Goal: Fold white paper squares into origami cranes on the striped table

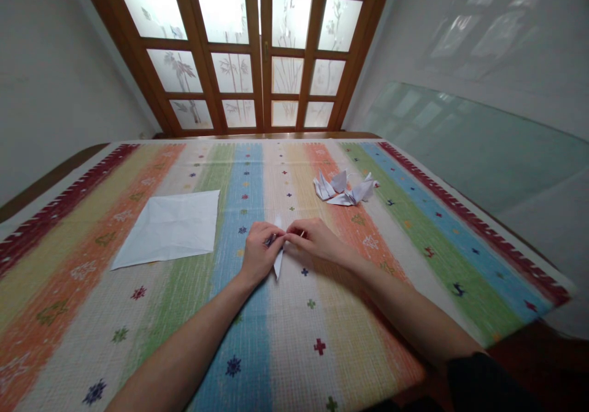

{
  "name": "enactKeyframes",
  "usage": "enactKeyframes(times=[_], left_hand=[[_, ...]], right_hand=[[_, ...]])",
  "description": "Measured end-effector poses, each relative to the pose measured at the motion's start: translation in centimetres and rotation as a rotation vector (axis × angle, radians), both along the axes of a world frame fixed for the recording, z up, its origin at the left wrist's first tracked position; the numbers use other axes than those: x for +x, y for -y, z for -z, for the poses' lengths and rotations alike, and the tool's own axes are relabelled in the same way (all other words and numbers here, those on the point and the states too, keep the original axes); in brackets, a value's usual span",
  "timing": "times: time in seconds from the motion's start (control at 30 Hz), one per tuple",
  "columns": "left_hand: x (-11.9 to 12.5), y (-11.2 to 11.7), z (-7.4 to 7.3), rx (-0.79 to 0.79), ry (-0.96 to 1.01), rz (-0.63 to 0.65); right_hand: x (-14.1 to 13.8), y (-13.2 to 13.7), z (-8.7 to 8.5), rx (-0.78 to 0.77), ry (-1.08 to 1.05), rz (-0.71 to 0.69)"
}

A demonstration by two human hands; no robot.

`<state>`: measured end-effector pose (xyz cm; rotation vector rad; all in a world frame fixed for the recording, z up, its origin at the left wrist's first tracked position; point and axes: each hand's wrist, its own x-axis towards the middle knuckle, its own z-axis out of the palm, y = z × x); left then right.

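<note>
Between my two hands, near the middle of the table, is a narrow piece of folded white paper (278, 266). Its pointed lower end sticks out toward me, and a pale tip shows beyond my fingers. My left hand (261, 249) is closed on it from the left, thumb and fingers pinched together. From the right, my right hand (313, 238) pinches the same paper, its fingertips meeting those of my left. The fingers cover the middle of the folds. Beyond my right hand lie folded paper cranes (352, 192), grouped close together.
A flat white sheet of paper (172, 225) with faint creases lies to the left. A striped, patterned tablecloth (294, 338) covers the table. Wooden doors with frosted panes (257, 87) stand behind the far edge, and a glass panel (460, 136) leans against the right wall.
</note>
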<state>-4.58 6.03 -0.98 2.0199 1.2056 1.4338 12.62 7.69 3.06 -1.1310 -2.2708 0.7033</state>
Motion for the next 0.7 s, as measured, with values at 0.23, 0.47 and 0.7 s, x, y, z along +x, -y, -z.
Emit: enactKeyframes(times=[0.23, 0.47, 0.7], left_hand=[[-0.3, -0.1, 0.5, -0.020, 0.003, -0.019], [-0.8, -0.5, 1.0, -0.056, 0.057, -0.084], [-1.2, -0.6, 0.4, -0.145, 0.178, -0.152]], right_hand=[[0.3, -0.4, 1.1, 0.183, 0.017, -0.023], [1.2, -1.0, 1.6, 0.400, 0.039, -0.126], [1.4, -1.4, 2.3, 0.444, 0.001, -0.007]])
